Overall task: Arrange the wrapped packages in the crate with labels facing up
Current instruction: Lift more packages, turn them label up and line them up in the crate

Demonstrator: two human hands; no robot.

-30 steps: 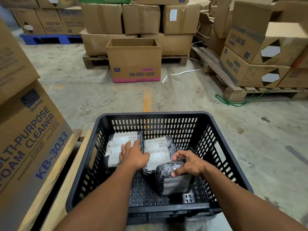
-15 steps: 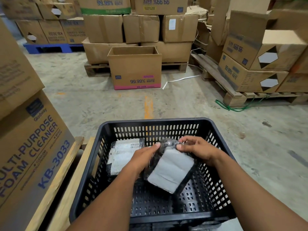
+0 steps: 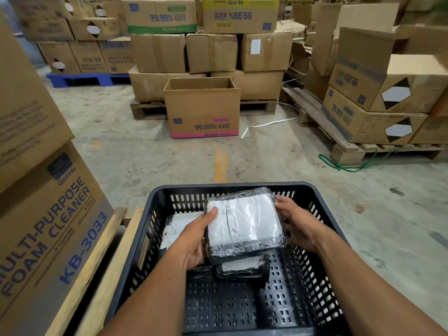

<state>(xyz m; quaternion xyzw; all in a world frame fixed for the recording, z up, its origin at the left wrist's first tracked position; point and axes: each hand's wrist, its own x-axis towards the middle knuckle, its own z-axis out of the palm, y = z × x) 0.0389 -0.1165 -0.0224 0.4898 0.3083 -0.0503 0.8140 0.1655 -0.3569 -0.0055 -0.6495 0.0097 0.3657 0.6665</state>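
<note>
A black slatted plastic crate (image 3: pixel 322 284) sits in front of me. I hold a package wrapped in black film (image 3: pixel 242 221) above it, its white label face turned up toward me. My left hand (image 3: pixel 194 238) grips its left edge and my right hand (image 3: pixel 298 226) grips its right edge. Under it on the crate floor lies a second wrapped package (image 3: pixel 240 267), mostly hidden, with a strip of white label showing. A third package (image 3: pixel 177 226) lies at the back left of the crate, label up, partly behind my left hand.
A stack of "Multi-Purpose Foam Cleaner" cartons (image 3: pixel 43 214) on a wooden pallet (image 3: pixel 106 258) stands close on the left. An open carton (image 3: pixel 203 107) sits on the concrete floor ahead. Loaded pallets (image 3: pixel 344 141) line the right and back. A green strap (image 3: pixel 344 166) lies on the floor.
The package was lifted from the crate floor by both hands and turned over, so its white label face now points up. The view tilted upward.
</note>
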